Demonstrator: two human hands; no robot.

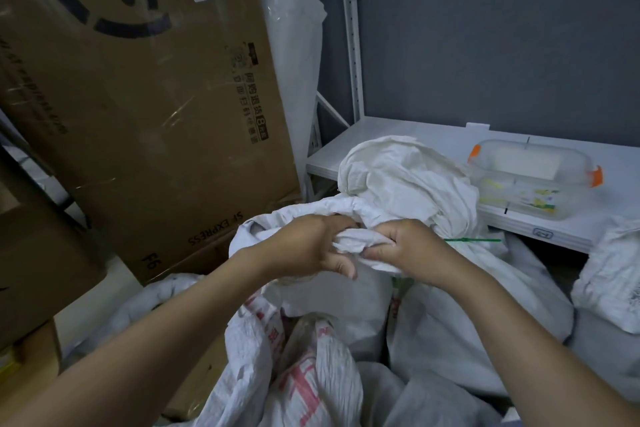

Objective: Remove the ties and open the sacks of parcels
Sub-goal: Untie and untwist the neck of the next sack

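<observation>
Left grip point(309, 246), right grip point(410, 251) on sack point(350, 240)

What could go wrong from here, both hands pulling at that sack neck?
1. The green tie juts out just beyond the right hand; if it's still cinched, tugging the sack neck may tear fabric rather than open it.
2. The left hand and right grip close together; a sudden release could jerk the sack top into the clear container on the shelf behind.
</observation>
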